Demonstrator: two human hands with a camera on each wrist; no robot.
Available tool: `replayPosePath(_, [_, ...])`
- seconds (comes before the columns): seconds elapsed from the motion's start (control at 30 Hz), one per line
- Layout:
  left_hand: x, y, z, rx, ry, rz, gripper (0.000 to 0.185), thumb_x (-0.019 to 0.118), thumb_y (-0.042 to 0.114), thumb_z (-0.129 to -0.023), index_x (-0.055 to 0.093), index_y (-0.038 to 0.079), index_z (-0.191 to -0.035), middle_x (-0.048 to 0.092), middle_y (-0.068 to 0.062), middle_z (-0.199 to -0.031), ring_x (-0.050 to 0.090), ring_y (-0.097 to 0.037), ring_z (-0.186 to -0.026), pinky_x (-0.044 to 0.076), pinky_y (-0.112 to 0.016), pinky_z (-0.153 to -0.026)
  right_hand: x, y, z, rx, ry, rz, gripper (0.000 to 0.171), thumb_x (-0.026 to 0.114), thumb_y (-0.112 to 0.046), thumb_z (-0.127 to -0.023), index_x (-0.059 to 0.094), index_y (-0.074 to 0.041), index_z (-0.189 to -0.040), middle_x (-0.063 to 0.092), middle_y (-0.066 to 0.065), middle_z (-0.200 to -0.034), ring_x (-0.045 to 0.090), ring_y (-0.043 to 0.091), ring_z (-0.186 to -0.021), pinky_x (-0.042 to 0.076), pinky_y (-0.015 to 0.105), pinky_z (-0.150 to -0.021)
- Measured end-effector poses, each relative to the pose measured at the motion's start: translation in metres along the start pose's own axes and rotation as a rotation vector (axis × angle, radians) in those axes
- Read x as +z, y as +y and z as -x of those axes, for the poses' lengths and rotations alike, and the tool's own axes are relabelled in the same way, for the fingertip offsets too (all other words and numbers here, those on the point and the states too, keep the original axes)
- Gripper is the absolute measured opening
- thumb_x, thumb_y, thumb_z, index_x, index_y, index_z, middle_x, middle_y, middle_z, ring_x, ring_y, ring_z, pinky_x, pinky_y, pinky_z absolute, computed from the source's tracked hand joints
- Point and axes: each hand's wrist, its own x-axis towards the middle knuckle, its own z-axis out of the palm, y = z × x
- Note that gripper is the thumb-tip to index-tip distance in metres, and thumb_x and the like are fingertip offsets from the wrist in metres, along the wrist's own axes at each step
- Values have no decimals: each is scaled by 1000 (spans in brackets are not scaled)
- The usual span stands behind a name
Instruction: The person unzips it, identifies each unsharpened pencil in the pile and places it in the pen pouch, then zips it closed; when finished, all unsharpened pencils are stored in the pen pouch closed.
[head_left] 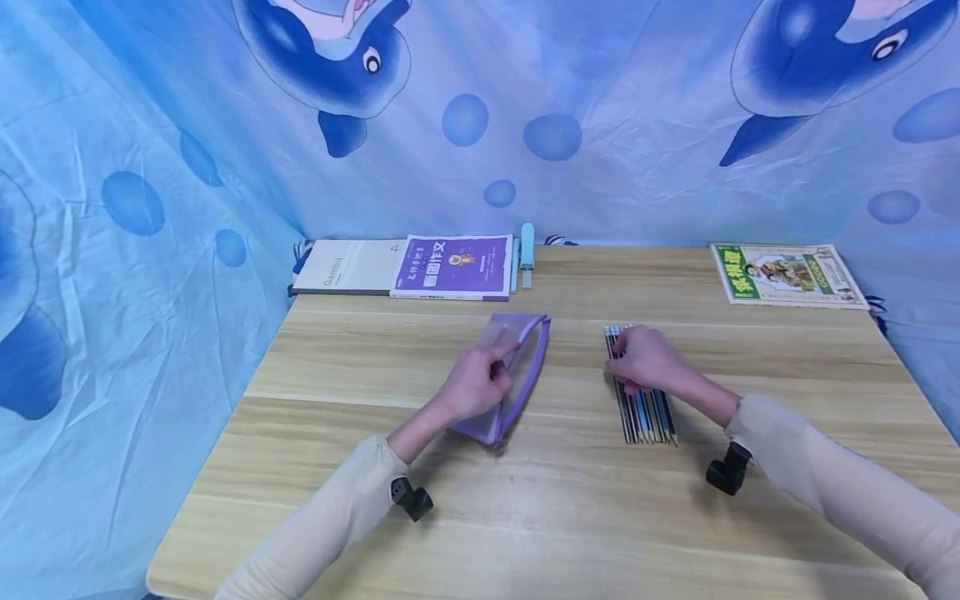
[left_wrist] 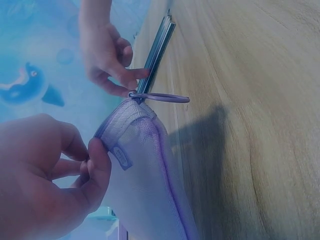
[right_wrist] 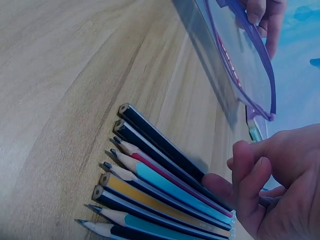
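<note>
My left hand (head_left: 474,383) pinches the upper edge of a purple mesh zip pouch (left_wrist: 145,175), which stands tilted on the table. A ring-shaped zip pull (left_wrist: 167,97) sticks out at the pouch's near corner. To the right, a flat row of several pencils (right_wrist: 165,182) lies side by side, some sharpened and some blunt, with the points toward me. My right hand (head_left: 648,360) is over the far half of the row, fingers bent, one fingertip at the row's left side. Its palm hides whether any pencil is gripped.
At the back left lie a white box-like book (head_left: 348,265) and a purple-covered book (head_left: 453,265), with a light-blue stapler-like object (head_left: 527,250) beside them. A green-and-white booklet (head_left: 787,275) lies at the back right. A blue dolphin-print curtain (head_left: 622,192) hangs behind the table (head_left: 525,533).
</note>
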Motion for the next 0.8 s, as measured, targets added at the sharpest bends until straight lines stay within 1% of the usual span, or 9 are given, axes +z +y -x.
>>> replayPosePath(0.07, [0, 0, 0, 5, -2, -2, 55, 60, -8, -82, 55, -6, -136, 58, -4, -70, 44, -7, -51, 40, -20, -44, 1, -2, -1, 3, 1, 14, 17, 63, -6, -90, 57, 8, -98, 61, 7, -58, 64, 17, -49, 53, 30, -46])
replayPosePath(0.17, [1, 0, -1, 4, -3, -8, 55, 60, -8, -82, 55, -6, -137, 58, -4, -70, 45, -7, -52, 40, -20, -45, 5, -5, -3, 1, -1, 46, 13, 64, -6, -90, 60, 6, -86, 60, 6, -55, 63, 18, -47, 52, 29, -45])
replayPosePath(0.27, [1, 0, -1, -7, -6, -10, 56, 61, -7, -82, 56, -5, -137, 57, -4, -70, 45, -8, -53, 41, -20, -46, 8, -7, -4, -31, -9, 114, 22, 65, -6, -88, 61, 1, -68, 58, 4, -50, 60, 18, -43, 49, 27, -42])
replayPosePath(0.33, [2, 0, -1, -12, -9, -9, 56, 61, -7, -82, 56, -4, -138, 57, -3, -71, 46, -8, -53, 41, -20, -46, 10, -9, -6, -56, -14, 162, 27, 65, -6, -87, 60, -2, -60, 58, 3, -47, 59, 18, -41, 47, 25, -41])
replayPosePath(0.4, [2, 1, -1, -13, -8, -10, 56, 60, -7, -81, 56, -4, -138, 56, -3, -70, 46, -8, -54, 41, -20, -46, 12, -9, -7, -69, -19, 188, 26, 64, -4, -87, 59, -3, -61, 58, 3, -48, 59, 18, -41, 46, 25, -41])
replayPosePath(0.5, [3, 0, 0, -8, -5, -11, 57, 60, -8, -81, 56, -4, -137, 54, -3, -68, 45, -7, -53, 41, -20, -46, 15, -9, -11, -69, -25, 193, 21, 64, -1, -85, 56, -4, -66, 58, 3, -49, 59, 18, -43, 46, 25, -42])
replayPosePath(0.67, [2, 0, 0, 5, 6, -17, 56, 59, -8, -80, 57, -5, -136, 54, -3, -68, 44, -7, -52, 40, -20, -46, 17, -9, -13, -34, -54, 146, 11, 63, 3, -84, 53, 0, -82, 61, 7, -56, 60, 20, -46, 47, 26, -43])
replayPosePath(0.73, [2, 1, 0, 7, 7, -20, 56, 59, -8, -80, 57, -5, -136, 55, -3, -69, 44, -7, -52, 40, -20, -47, 16, -10, -13, -12, -67, 113, 15, 65, 1, -85, 52, 1, -91, 61, 9, -59, 59, 19, -47, 46, 26, -43])
replayPosePath(0.8, [1, 1, 0, 5, 7, -22, 56, 59, -8, -80, 57, -5, -136, 55, -3, -69, 44, -7, -53, 40, -20, -47, 16, -10, -13, -5, -71, 82, 20, 68, -2, -84, 52, 3, -96, 61, 8, -58, 57, 18, -46, 44, 25, -42])
